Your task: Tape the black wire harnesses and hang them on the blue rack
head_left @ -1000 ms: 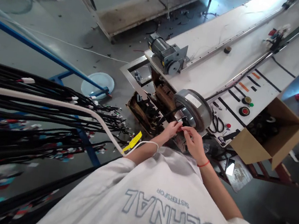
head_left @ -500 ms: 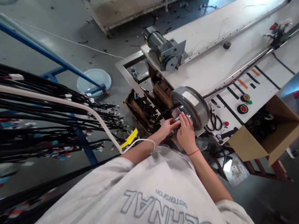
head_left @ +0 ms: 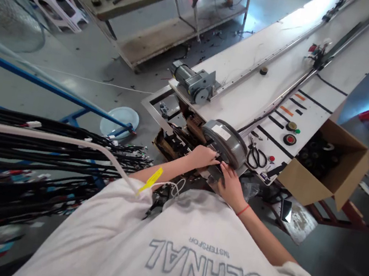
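Both hands work close together at the near edge of a round grey machine (head_left: pixel 227 142) with a white label, mounted at the end of the long table. My left hand (head_left: pixel 203 157) reaches in from the left, palm down, its fingers closed at the machine's lower front. What they pinch is too small to make out. My right hand (head_left: pixel 231 187) is just below and to the right, fingertips pressed together near the left fingers. Whatever is in them is hidden. A pair of scissors (head_left: pixel 256 156) with black handles lies on the table right of the machine.
A motor (head_left: pixel 193 81) sits on the table's left corner. Tape rolls (head_left: pixel 290 139) and red and green buttons lie at right, beside an open cardboard box (head_left: pixel 347 171). Bundled black cables (head_left: pixel 46 149) hang on a blue rack at left. A phone (head_left: pixel 286 211) rests on a stool.
The view has tilted up, showing more of the background. My left hand has turned flatter over the machine's front, and my right hand has drawn slightly down from the machine's face.
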The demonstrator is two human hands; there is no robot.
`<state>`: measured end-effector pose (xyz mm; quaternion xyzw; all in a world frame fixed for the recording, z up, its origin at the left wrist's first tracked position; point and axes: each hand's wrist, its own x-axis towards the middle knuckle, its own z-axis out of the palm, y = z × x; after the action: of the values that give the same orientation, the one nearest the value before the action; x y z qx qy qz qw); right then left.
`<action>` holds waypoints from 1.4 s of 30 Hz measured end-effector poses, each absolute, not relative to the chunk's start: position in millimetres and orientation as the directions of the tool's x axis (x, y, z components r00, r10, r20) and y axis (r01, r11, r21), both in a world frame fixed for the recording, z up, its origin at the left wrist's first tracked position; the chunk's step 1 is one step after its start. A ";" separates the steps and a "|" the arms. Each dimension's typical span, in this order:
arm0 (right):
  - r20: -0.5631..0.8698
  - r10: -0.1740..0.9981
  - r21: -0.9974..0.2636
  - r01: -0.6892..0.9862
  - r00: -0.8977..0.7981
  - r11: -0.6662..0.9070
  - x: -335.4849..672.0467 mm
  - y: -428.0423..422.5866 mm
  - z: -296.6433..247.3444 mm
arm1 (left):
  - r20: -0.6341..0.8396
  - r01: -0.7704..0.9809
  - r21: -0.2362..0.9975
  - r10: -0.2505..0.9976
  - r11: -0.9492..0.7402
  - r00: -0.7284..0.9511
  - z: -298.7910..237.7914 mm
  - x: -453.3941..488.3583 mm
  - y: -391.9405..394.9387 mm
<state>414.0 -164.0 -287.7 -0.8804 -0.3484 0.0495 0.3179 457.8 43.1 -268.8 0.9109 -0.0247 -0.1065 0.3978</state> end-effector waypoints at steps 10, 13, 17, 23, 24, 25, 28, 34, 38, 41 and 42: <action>0.213 0.589 -0.769 0.506 0.779 -0.391 415.3 -152.4 -251.5 | -0.365 0.099 0.818 -0.379 -0.566 0.851 -259.4 470.4 74.9; 0.162 0.676 -0.631 0.602 0.719 -0.490 426.1 -128.6 -265.6 | -0.337 0.129 0.762 -0.218 -0.634 0.916 -259.9 454.5 85.3; 0.068 0.706 -0.443 0.655 0.705 -0.612 428.4 -112.6 -286.3 | -0.233 0.088 0.717 -0.120 -0.691 0.965 -260.1 438.3 85.3; 0.067 0.668 -0.367 0.641 0.741 -0.674 412.9 -131.5 -303.7 | -0.090 -0.074 0.626 -0.166 -0.777 0.982 -261.1 434.3 69.6; 0.063 0.668 -0.370 0.639 0.741 -0.674 412.6 -133.9 -304.0 | -0.086 -0.086 0.631 -0.180 -0.771 0.980 -262.6 436.3 65.8; 0.057 0.672 -0.378 0.639 0.739 -0.670 413.1 -136.0 -303.4 | -0.094 -0.086 0.644 -0.190 -0.760 0.977 -264.5 438.8 61.6; 0.055 0.698 -0.440 0.645 0.714 -0.625 415.3 -144.2 -295.8 | -0.143 -0.032 0.696 -0.181 -0.718 0.973 -269.7 449.6 48.3; 0.195 0.640 -0.725 0.549 0.743 -0.416 403.6 -175.7 -261.9 | -0.194 -0.070 0.602 -0.231 -0.795 0.953 -272.2 472.4 40.3; 0.088 0.542 -0.910 0.289 0.836 -0.297 397.3 -174.3 -259.6 | -0.242 -0.217 0.562 -0.409 -0.798 0.880 -269.2 478.7 59.6; -0.160 0.456 -0.982 -0.095 0.876 -0.162 404.4 -152.7 -274.5 | -0.212 -0.293 0.553 -0.471 -0.780 0.856 -265.4 477.0 75.4; -0.262 0.431 -0.965 -0.233 0.864 -0.121 409.5 -143.2 -279.5 | -0.189 -0.320 0.535 -0.479 -0.782 0.857 -263.3 475.5 78.6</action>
<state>409.5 -143.2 -279.5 -0.7052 -0.0701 0.2516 0.6591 475.5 78.6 -263.3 0.9304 -0.2147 -0.1593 0.2508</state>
